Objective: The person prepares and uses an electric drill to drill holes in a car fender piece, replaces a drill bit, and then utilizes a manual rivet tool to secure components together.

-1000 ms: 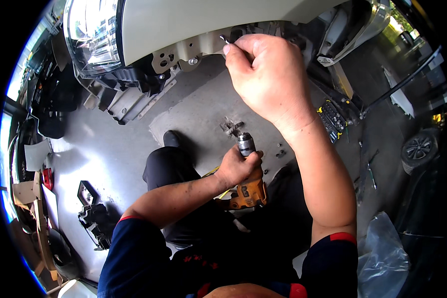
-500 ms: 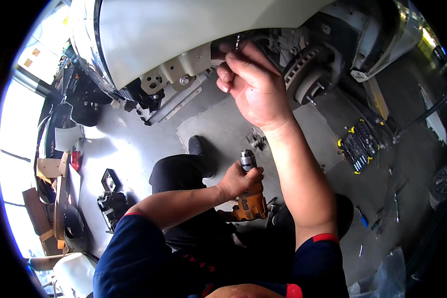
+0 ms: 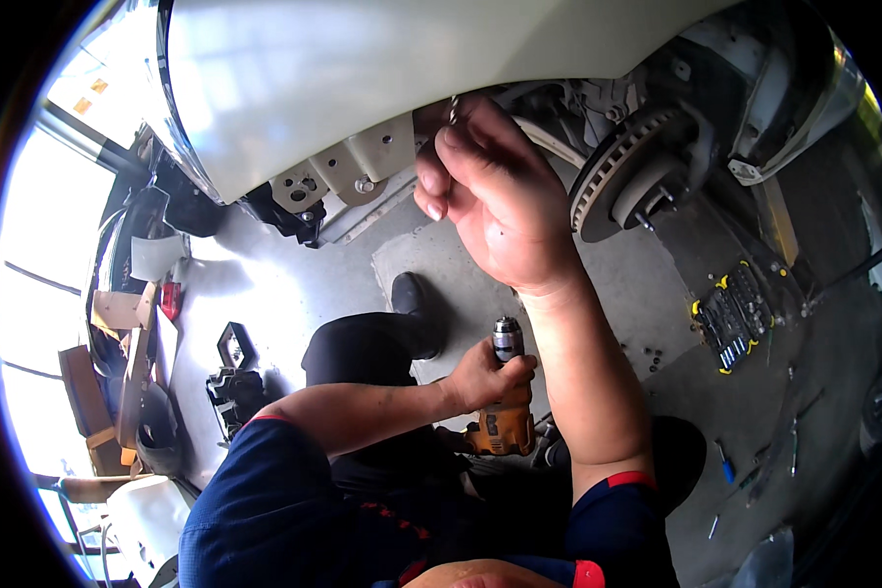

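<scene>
We see the drill [image 3: 503,423] low in the middle of the view, in front of the body and beside the bent knee. Its long axis runs nearly up and down the picture: the silver chuck [image 3: 507,339] points to the upper edge, and the orange housing lies nearer the body. The left hand [image 3: 487,378] grasps it just behind the chuck, fingers wrapped around and the thumb lying across the near side.

Higher up, we find the bit [image 3: 454,108] in the right hand [image 3: 500,196], pinched by thumb and forefinger, with the other fingers curled loosely. The bit's long axis also runs close to up and down the picture, its visible end pointing up toward the lower edge of the fender [image 3: 382,69]. We cannot tell whether that end touches the fender.

Left of the right hand we see a bracket [image 3: 353,162] with round holes and a bolt; to its right stands the brake disc [image 3: 612,176], its studs pointing down and right. On the floor [image 3: 559,495], at the right, lie a tool set [image 3: 730,318] with yellow corners and a blue-handled screwdriver [image 3: 726,468].
</scene>
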Demonstrator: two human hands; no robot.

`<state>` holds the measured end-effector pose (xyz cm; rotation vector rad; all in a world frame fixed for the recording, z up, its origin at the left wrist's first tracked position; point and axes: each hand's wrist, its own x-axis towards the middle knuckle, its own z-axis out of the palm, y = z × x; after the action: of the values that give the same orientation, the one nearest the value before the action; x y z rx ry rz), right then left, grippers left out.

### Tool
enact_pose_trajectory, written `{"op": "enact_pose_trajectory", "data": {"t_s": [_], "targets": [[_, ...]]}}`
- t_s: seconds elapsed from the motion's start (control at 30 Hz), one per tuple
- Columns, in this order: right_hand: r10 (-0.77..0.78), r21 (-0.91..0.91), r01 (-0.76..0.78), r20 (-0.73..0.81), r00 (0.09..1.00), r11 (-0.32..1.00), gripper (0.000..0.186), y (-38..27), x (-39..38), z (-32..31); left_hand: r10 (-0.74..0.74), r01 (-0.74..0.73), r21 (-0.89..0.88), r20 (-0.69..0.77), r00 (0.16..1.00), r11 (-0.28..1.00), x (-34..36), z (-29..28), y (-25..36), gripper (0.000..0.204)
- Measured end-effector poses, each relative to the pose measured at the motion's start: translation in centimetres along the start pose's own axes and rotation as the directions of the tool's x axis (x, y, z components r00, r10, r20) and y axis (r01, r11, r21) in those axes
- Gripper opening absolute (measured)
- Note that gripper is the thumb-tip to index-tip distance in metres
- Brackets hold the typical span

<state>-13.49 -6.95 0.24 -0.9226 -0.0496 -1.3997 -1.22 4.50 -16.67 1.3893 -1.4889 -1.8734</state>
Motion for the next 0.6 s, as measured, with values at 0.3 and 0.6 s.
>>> {"op": "enact_pose_trajectory", "data": {"t_s": [0.3,0.6], "targets": [[0.058,-0.679,-0.293,-0.346,0.936,0.673,0.018,-6.1,-6.7,-1.7,0.292,-0.305,0.104,0.123,0.948,0.947,-2.4,-1.0,2.5,0.020],[0.109,-0.614,-0.405,-0.460,0.881,0.678,0.018,-6.4,-14.0,5.9,0.670,-0.725,0.188,0.284,0.685,0.662,-4.9,-0.3,5.5,0.040]]}}
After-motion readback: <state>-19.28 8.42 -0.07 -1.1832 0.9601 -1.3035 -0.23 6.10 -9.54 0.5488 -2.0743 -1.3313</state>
